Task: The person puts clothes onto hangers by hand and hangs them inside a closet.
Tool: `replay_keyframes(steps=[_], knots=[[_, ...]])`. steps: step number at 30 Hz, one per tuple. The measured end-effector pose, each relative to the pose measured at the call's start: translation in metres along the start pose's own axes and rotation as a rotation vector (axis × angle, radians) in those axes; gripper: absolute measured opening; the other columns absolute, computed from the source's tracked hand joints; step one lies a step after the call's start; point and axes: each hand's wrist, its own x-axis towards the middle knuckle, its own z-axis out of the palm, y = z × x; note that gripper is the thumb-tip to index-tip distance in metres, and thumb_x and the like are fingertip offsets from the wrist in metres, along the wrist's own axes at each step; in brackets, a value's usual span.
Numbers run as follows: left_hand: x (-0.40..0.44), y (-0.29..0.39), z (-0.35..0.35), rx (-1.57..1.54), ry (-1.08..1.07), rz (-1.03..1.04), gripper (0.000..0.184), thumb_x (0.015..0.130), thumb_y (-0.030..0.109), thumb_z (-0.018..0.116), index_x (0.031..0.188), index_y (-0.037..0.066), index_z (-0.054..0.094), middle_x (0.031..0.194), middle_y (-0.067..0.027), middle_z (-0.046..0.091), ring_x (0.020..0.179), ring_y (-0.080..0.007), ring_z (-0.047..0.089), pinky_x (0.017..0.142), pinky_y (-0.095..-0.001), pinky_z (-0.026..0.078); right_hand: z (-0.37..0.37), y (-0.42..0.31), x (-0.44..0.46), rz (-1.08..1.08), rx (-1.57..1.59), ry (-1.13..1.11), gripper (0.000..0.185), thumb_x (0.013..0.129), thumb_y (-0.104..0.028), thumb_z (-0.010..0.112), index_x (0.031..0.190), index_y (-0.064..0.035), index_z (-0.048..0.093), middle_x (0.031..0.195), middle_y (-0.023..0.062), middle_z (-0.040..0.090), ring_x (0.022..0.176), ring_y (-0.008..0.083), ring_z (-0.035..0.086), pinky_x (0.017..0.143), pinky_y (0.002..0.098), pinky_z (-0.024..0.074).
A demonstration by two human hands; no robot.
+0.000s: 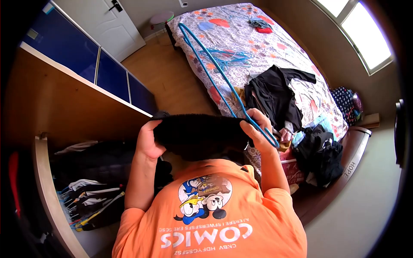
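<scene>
A black, fuzzy-looking garment (198, 134) is stretched between my hands in front of my chest. My left hand (150, 140) is closed on its left end, thumb on top. At the other end, my right hand (258, 131) grips the garment's edge together with a blue clothes hanger (211, 64). The hanger stands up at a slant toward the bed, its hook pointing down below my right hand. The kind of garment cannot be made out, as its lower part is hidden in shadow.
Ahead is a bed (258, 43) with a flowered sheet, several blue hangers (228, 58), a black long-sleeved top (277, 92) and a dark clothes pile (318, 155). At left, an open wardrobe (41, 172) holds hanging clothes (92, 189). A white door (101, 26) stands beyond.
</scene>
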Motion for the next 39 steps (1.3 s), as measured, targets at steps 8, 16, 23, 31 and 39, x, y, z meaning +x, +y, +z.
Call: replay_keyframes(steps=[8, 16, 23, 31, 39], knots=[[0.017, -0.012, 0.024, 0.123, 0.049, 0.059, 0.021, 0.085, 0.015, 0.046, 0.087, 0.003, 0.063, 0.090, -0.0112, 0.066, 0.087, -0.0247, 0.063, 0.082, -0.0365, 0.049, -0.041, 0.016, -0.001, -0.176, -0.103, 0.346, 0.050, 0.094, -0.047, 0.046, 0.063, -0.0071, 0.041, 0.060, -0.0038, 0.037, 0.055, 0.0046, 0.030, 0.050, 0.0232, 0.0214], [0.044, -0.022, 0.055, 0.640, 0.291, 0.540, 0.010, 0.083, 0.010, 0.057, 0.083, 0.001, 0.062, 0.071, 0.0001, 0.055, 0.066, -0.0124, 0.050, 0.064, -0.0262, 0.041, -0.078, -0.022, -0.006, -0.263, 0.014, 0.124, 0.030, 0.086, -0.025, 0.066, 0.074, 0.0009, 0.056, 0.062, 0.0005, 0.048, 0.055, 0.0078, 0.041, 0.049, 0.0231, 0.0293], [0.050, -0.017, 0.060, 0.560, 0.363, 0.585, 0.026, 0.089, 0.022, 0.057, 0.095, -0.003, 0.063, 0.092, -0.0037, 0.059, 0.088, -0.0123, 0.050, 0.083, -0.0267, 0.039, -0.094, -0.026, -0.008, -0.214, -0.027, -0.047, 0.009, 0.080, 0.003, 0.065, 0.088, 0.0039, 0.063, 0.068, 0.0043, 0.056, 0.057, 0.0078, 0.046, 0.050, 0.0212, 0.0346], [0.042, -0.018, 0.066, 1.133, 0.345, 0.700, 0.032, 0.095, 0.025, 0.051, 0.102, -0.004, 0.060, 0.096, -0.0090, 0.061, 0.085, -0.0182, 0.057, 0.078, -0.0283, 0.043, -0.085, -0.026, -0.007, -0.050, -0.002, -0.046, 0.007, 0.080, 0.001, 0.066, 0.086, 0.0027, 0.064, 0.069, 0.0033, 0.058, 0.059, 0.0062, 0.049, 0.051, 0.0207, 0.0372], [0.030, -0.050, 0.093, 1.578, 0.128, 1.054, 0.027, 0.091, 0.018, 0.055, 0.102, -0.006, 0.061, 0.104, -0.0168, 0.060, 0.093, -0.0332, 0.059, 0.081, -0.0343, 0.047, -0.029, -0.026, 0.022, -0.252, -0.396, 0.005, 0.009, 0.079, -0.007, 0.069, 0.085, -0.0021, 0.065, 0.073, 0.0111, 0.064, 0.061, 0.0202, 0.062, 0.055, 0.0252, 0.0463]])
